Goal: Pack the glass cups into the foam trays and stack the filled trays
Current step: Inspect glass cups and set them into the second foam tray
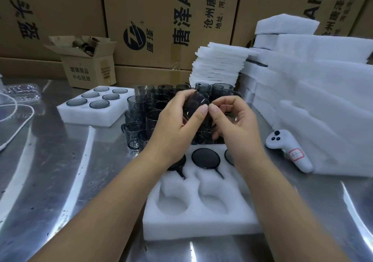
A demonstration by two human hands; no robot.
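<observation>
A smoky grey glass cup is held tilted in the air above the table's middle. My left hand grips it from the left, fingers over its top. My right hand pinches its right side, thumb next to my left thumb. Behind and below stands a cluster of several loose grey cups. The near foam tray lies under my wrists; its far row holds cups, and two near pockets are bare foam. A filled foam tray sits at the left.
A stack of thin foam sheets and piles of foam trays fill the right side. A white handheld controller lies right of the tray. A small open carton stands at back left; a white cable curls at far left. Large cartons wall the back.
</observation>
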